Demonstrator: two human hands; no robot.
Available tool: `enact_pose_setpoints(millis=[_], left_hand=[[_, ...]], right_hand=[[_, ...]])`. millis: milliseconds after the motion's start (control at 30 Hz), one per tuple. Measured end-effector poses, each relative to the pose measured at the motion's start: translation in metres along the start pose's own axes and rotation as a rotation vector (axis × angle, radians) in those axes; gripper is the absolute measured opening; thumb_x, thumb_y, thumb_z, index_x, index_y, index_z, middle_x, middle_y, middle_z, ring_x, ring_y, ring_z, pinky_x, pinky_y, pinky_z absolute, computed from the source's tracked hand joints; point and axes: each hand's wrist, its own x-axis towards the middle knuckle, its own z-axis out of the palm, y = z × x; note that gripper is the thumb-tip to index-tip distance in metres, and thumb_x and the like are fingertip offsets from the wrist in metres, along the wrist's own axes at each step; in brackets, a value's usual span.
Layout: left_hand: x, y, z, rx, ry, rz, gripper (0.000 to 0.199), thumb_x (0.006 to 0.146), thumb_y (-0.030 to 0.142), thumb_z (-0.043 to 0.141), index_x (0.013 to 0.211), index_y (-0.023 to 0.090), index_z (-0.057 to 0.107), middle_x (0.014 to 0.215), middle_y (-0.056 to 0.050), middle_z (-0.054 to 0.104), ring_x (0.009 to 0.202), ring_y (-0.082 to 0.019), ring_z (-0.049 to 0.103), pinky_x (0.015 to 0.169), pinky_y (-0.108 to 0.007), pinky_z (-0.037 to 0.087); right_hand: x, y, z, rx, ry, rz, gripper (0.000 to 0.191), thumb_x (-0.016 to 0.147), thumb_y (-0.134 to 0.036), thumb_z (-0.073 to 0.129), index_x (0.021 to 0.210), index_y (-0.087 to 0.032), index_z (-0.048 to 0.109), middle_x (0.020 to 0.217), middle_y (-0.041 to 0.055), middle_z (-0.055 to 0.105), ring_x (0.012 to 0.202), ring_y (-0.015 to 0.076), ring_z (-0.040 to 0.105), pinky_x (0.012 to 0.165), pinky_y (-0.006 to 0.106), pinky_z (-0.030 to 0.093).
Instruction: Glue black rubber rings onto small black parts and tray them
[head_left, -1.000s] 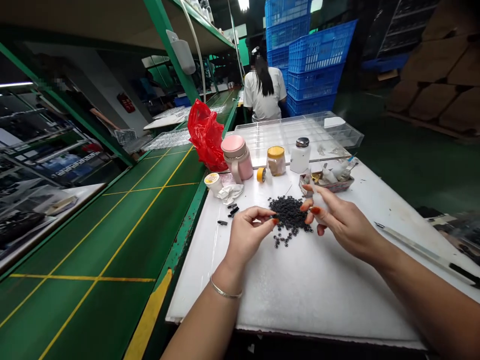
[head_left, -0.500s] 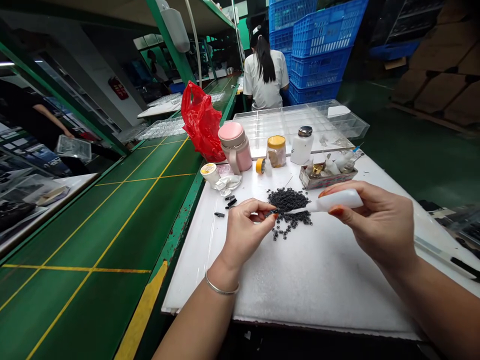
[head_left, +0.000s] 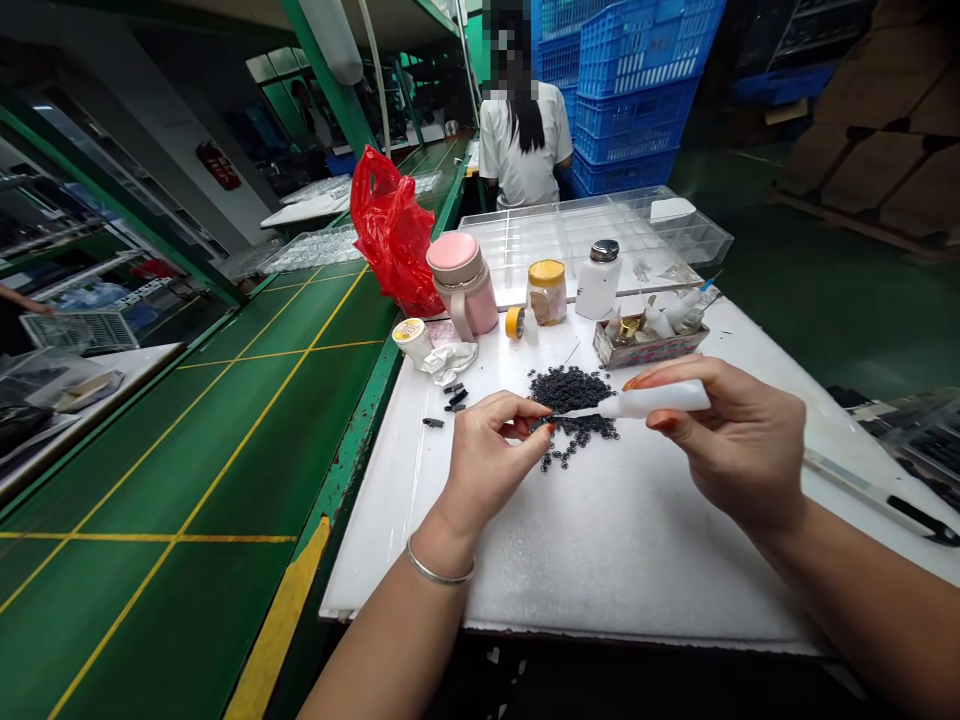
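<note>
My left hand (head_left: 499, 450) pinches a small black piece (head_left: 541, 423) between thumb and fingertips; most of it is hidden by the fingers. My right hand (head_left: 739, 430) is closed around a white squeeze bottle (head_left: 664, 399) with a long thin nozzle. The bottle lies nearly level, and its nozzle tip points left, at or very close to the black piece. Behind and below the nozzle, a heap of small black rings (head_left: 570, 388) covers part of the white tabletop (head_left: 600, 560). Several short black parts (head_left: 454, 396) lie to the left of my left hand.
Behind the heap stand a pink mug (head_left: 463, 285), a yellow-lidded jar (head_left: 547, 293), a white bottle (head_left: 598, 285) and a small box of bottles (head_left: 649, 345). A red plastic bag (head_left: 394, 235) sits by the green conveyor (head_left: 225, 430). A co-worker (head_left: 525, 140) is ahead, near blue crates (head_left: 637, 90).
My right hand has brought the squeeze bottle a little leftward, its nozzle closer to the black piece. The left hand keeps its pinch. The view has shifted slightly.
</note>
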Motion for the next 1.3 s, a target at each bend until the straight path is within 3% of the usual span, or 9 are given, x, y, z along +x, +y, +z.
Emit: enact_pose_setpoints(millis=[467,1300], left_hand=[[-0.0004,0.0009,0.0009,0.011,-0.018,-0.002,0.008,0.075,0.014,0.067,0.082,0.016,0.072,0.078,-0.004,0.067,0.071,-0.013,0.061,0.060,-0.023,0.050],[-0.0005,0.0012,0.0006,0.011,-0.010,0.004,0.008,0.074,0.014,0.067,0.081,0.016,0.072,0.078,-0.004,0.067,0.071,-0.013,0.061,0.060,-0.023,0.050]], right_hand=[[-0.0025,-0.0020,-0.0007,0.015,-0.044,0.073,0.012,0.081,-0.025,0.072,0.092,-0.026,0.068,0.092,0.0033,0.069,0.090,0.0245,0.064,0.077,0.039,0.049],[-0.0024,-0.0025,-0.0007,0.011,-0.035,0.084,0.011,0.080,-0.027,0.073,0.090,-0.026,0.068,0.089,0.0026,0.069,0.087,0.0234,0.064,0.073,0.037,0.050]])
